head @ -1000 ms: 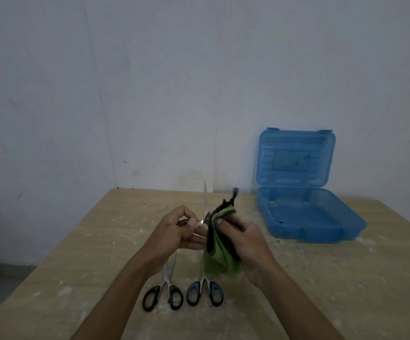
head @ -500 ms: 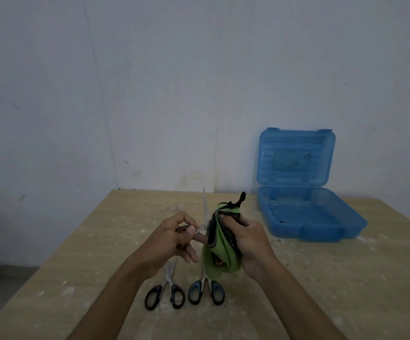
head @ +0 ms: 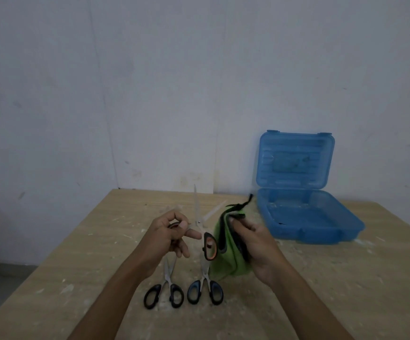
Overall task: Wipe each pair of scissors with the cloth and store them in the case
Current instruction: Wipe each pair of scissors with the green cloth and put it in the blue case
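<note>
Pale worktop [head: 346, 278]: the cloth [head: 226, 261], clutched in the right hand [head: 258, 244], has come off the open scissors [head: 202, 229] pinched by the left hand [head: 167, 234]; storing in the case [head: 307, 217] probably follows.

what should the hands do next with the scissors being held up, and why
Probably bring the cloth in the right hand back onto the open blades of the scissors held by the left hand. Cloth and blades are apart, and the case is open.
</note>
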